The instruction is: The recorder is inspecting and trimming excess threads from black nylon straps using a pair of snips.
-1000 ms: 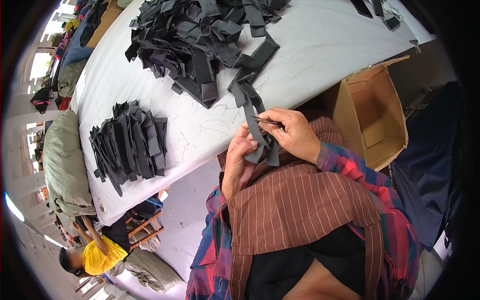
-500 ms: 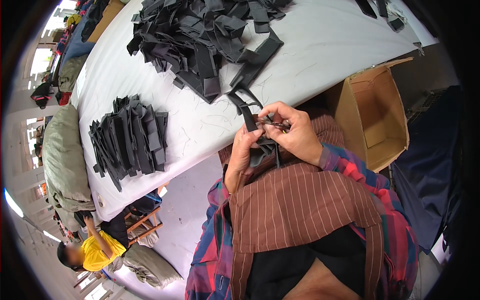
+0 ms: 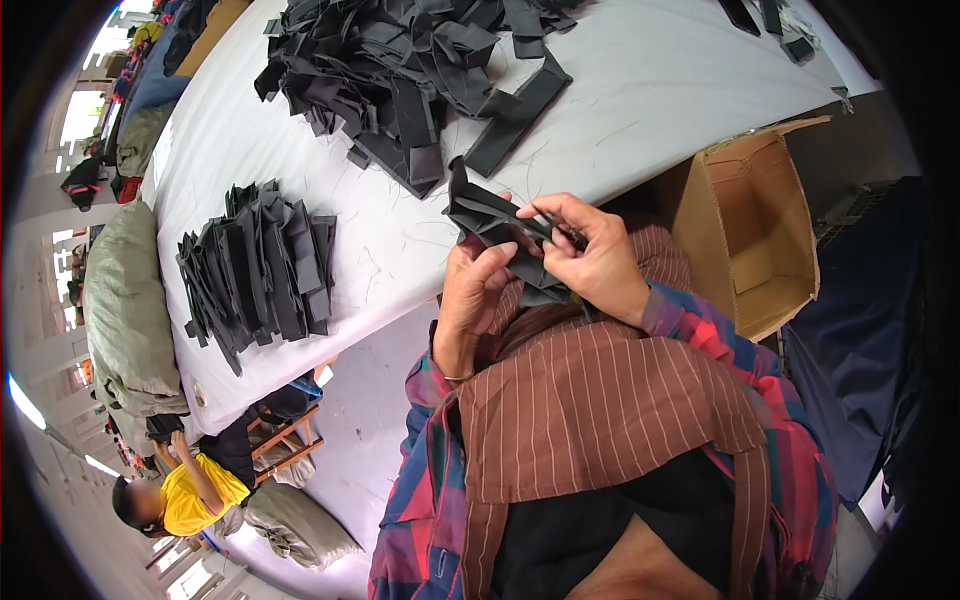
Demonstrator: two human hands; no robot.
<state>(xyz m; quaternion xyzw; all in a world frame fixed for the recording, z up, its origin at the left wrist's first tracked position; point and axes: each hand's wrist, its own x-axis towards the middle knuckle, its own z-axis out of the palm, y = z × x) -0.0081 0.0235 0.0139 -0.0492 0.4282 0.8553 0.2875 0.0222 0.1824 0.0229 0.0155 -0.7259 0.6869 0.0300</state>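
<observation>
Both my hands hold one black fabric strip (image 3: pixel 492 222) just in front of the table's near edge. My left hand (image 3: pixel 478 288) grips it from below, fingers curled around the folded cloth. My right hand (image 3: pixel 592 252) pinches its upper part between thumb and fingers. A big loose heap of black fabric pieces (image 3: pixel 410 70) lies on the white table (image 3: pixel 660 90) straight ahead. A neater stack of black strips (image 3: pixel 258 268) rests on the table to my left.
An open cardboard box (image 3: pixel 752 232) stands at my right beside the table. Grey-green sacks (image 3: pixel 125 310) lie past the table's left end. A person in a yellow top (image 3: pixel 185 495) crouches on the floor at lower left.
The strip has been drawn off the table edge and folded up between my hands. Both hands have shifted slightly, staying close together.
</observation>
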